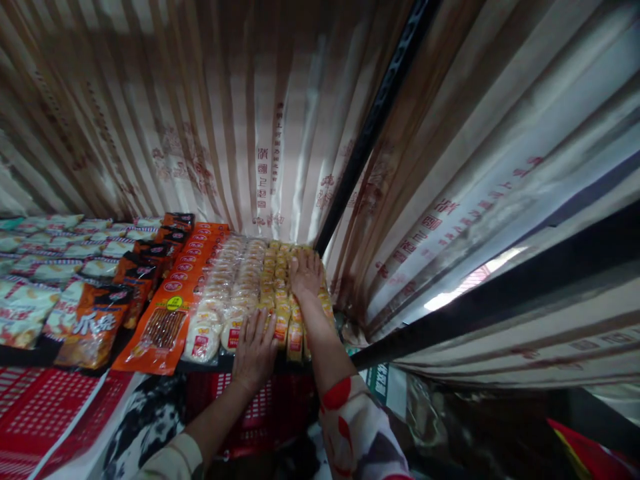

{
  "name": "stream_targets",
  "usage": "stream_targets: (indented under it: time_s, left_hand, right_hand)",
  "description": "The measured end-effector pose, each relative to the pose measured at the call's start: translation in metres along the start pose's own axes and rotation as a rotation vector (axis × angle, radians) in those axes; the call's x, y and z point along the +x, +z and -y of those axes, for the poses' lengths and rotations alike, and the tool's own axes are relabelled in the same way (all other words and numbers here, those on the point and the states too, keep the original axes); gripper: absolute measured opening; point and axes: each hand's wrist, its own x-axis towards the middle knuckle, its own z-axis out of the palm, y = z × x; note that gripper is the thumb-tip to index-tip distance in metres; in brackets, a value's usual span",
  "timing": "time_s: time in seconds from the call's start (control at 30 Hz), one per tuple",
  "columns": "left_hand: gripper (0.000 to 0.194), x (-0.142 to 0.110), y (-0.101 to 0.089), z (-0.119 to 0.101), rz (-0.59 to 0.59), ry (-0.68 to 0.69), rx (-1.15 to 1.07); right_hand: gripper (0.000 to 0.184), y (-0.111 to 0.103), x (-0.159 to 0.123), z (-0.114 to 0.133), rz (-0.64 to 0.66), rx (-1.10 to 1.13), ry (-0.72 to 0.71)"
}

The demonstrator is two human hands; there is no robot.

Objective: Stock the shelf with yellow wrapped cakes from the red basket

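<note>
My left hand (254, 350) lies at the front edge of the shelf, palm down with fingers stretched, touching the clear-wrapped round white pastries (233, 327) and the nearest yellow packets beside them. Farther back, my right hand (306, 273) rests flat on the rows of small yellow-wrapped snack packets (281, 327), its fingers slightly apart. Neither hand grips anything. Another column of round wrapped pastries (204, 333) runs to the left, next to overlapping flat orange snack packs (163, 333) with a clear window showing brown sticks.
Orange-and-black snack bags (95, 327) and white snack bags (25, 310) fill the shelf's left part. Beneath stand red plastic baskets (45, 400). Printed beige curtains (295, 153) hang behind and at right. A dark post (367, 143) and a dark bar (480, 313) border the right corner.
</note>
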Motion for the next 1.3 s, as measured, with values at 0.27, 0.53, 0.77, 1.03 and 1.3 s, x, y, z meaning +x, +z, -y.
stream_targets:
  time_s: [0.27, 0.53, 0.77, 1.03, 1.3]
  left_hand:
    - [0.048, -0.001, -0.001, 0.001, 0.033, -0.005, -0.045]
    - [0.049, -0.002, 0.0, 0.001, 0.024, 0.004, -0.057]
    - [0.052, -0.003, 0.001, 0.001, 0.028, -0.005, -0.096]
    - [0.056, -0.005, 0.001, 0.003, 0.017, -0.005, -0.126]
    - [0.057, -0.007, 0.002, 0.004, -0.017, -0.018, -0.143]
  right_hand:
    - [0.057, -0.009, -0.048, -0.047, -0.096, 0.093, 0.137]
    - [0.056, 0.007, -0.057, -0.051, -0.094, 0.14, -0.03]
    - [0.056, -0.017, -0.059, -0.05, -0.158, 0.168, 0.018]
    - [0.056, -0.015, -0.139, -0.049, -0.221, 0.189, -0.015]
    - [0.057, 0.006, -0.17, -0.06, -0.174, 0.2, 0.053]
